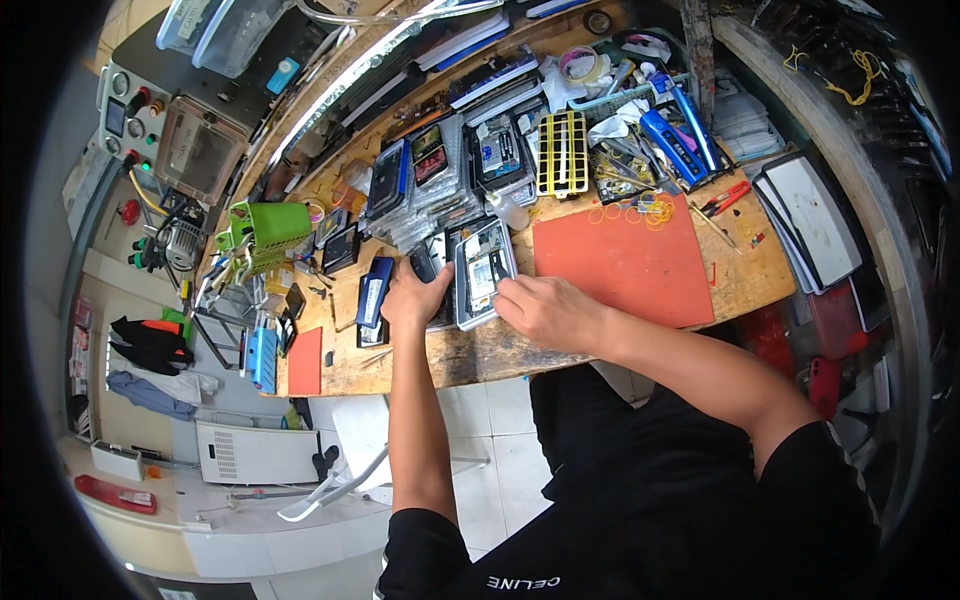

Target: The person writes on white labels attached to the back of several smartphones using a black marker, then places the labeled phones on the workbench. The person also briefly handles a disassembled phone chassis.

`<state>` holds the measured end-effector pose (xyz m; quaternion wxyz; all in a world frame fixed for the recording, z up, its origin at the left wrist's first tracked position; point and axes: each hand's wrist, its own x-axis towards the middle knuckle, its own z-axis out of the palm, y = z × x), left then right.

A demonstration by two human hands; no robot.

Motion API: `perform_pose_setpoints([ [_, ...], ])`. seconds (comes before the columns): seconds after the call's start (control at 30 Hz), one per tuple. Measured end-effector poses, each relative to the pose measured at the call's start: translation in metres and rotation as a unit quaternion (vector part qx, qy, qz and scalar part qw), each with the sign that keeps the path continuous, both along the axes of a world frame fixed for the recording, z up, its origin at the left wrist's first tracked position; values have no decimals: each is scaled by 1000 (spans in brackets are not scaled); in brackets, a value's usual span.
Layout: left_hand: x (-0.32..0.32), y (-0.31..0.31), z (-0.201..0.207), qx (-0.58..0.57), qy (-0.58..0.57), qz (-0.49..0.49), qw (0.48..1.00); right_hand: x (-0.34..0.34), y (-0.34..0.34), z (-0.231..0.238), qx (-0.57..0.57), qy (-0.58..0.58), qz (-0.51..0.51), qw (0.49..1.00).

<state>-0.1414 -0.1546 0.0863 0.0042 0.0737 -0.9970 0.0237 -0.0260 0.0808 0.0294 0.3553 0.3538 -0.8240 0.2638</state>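
Observation:
A pale, shallow tray at the near edge of the workbench bears an opened phone with its inner parts showing. My right hand is closed, its curled fingertips at the tray's right edge over the phone; whatever they pinch is hidden. Left of the tray, my left hand has thumb and fingers spread apart over a dark phone part, the thumb close to the tray's left side. Beside that hand lies a dark blue phone-shaped piece with a white label.
An orange-red mat covers the bench on the right, with yellow rubber bands on it. Behind stand stacked phone trays, a yellow-framed rack and a small bottle. Red-handled pliers lie right, a green basket left.

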Motion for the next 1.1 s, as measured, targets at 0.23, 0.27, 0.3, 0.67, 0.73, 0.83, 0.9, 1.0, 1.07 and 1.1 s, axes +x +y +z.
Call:
perform_pose_setpoints([
  [0.23,13,-7,-11,84,104,-6,991,69,64,12,-9,16,1,1000],
  [0.27,19,-8,-12,64,188,-66,978,82,75,11,-6,17,-13,1000],
  [0.3,25,-8,-13,35,247,-104,963,93,87,10,0,5,-24,1000],
  [0.67,135,78,-52,375,159,-348,845,131,136,-5,-156,-142,-153,965],
  [0.73,142,98,-57,377,138,-365,840,125,130,-1,-172,-171,-179,953],
  [0.83,134,123,-57,366,107,-324,866,123,104,2,-91,-204,-168,960],
  [0.9,121,134,-52,321,71,-294,898,122,83,2,-36,-220,-232,947],
  [1.0,111,143,-43,418,-21,-192,888,119,64,0,0,-248,-292,924],
  [1.07,110,147,-38,550,-32,-189,813,116,62,-1,-13,-203,-319,926],
  [1.1,111,149,-37,622,-50,-167,763,113,66,-2,-24,-197,-311,930],
])
